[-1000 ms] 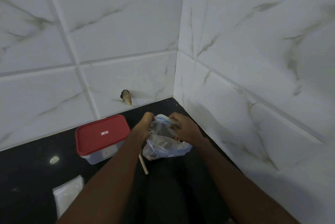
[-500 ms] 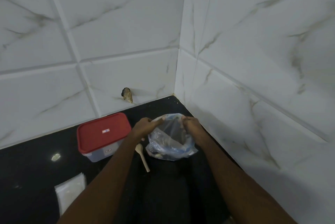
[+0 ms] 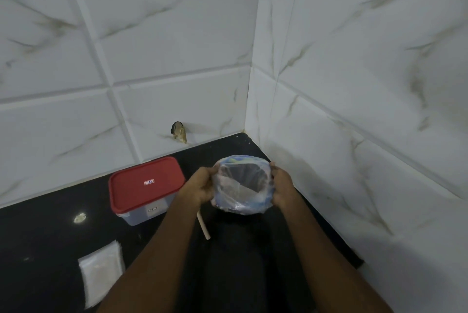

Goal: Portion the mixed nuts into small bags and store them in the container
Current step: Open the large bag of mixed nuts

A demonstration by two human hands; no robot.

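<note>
A clear plastic bag with a bluish rim stands on the black counter near the tiled corner, its mouth stretched wide. My left hand grips the bag's left rim and my right hand grips its right rim. Dark contents show dimly through the plastic; I cannot make them out. A clear container with a red lid sits shut to the left of the bag. A stack of small clear bags lies flat at the lower left.
A pale wooden spoon handle pokes out from under my left wrist. White marble tile walls close the counter at the back and right. A small brownish stub sticks out of the back wall.
My hands have pulled the bag's rim further apart, so its mouth now gapes wide and round. My left wrist now covers the spoon's bowl.
</note>
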